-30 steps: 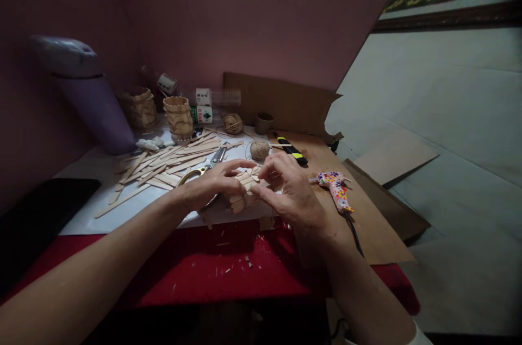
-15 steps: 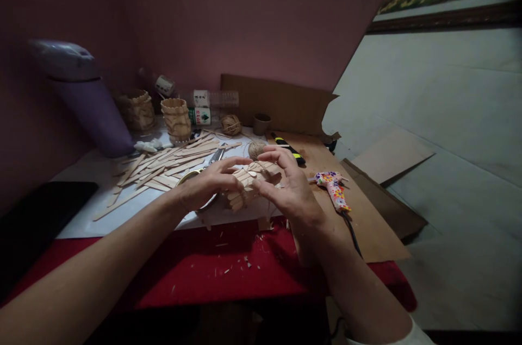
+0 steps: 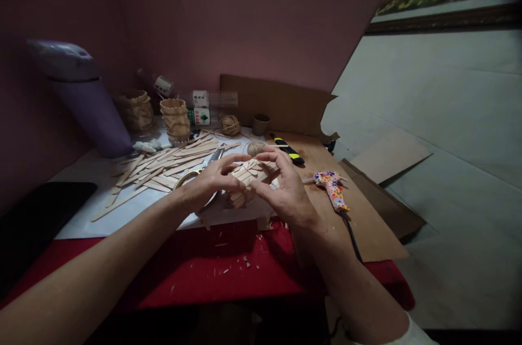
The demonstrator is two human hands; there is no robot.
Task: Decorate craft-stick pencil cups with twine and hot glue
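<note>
Between my hands is a small round holder made of wooden craft sticks (image 3: 243, 175), tipped on its side with petal-like stick pieces on its upper face. My left hand (image 3: 214, 179) grips its left side, thumb and fingers curved round it. My right hand (image 3: 287, 184) holds the right side, with fingers over the top and thumb in front. Part of the holder is hidden by my fingers. Scissors (image 3: 187, 176) lie under and beside my left hand. A ball of twine (image 3: 255, 148) sits just behind the holder.
Loose craft sticks (image 3: 163, 165) spread to the left. Two finished-looking stick cups (image 3: 175, 119) stand behind them near a purple bottle (image 3: 93, 111). A black-and-yellow utility knife (image 3: 287, 150) and a flowered glue gun (image 3: 332, 188) with its cord rest on a brown board (image 3: 367, 231).
The holder has turned slightly in my hands, and its lower stick ends sit a little higher. Both hands keep their hold in nearly the same place.
</note>
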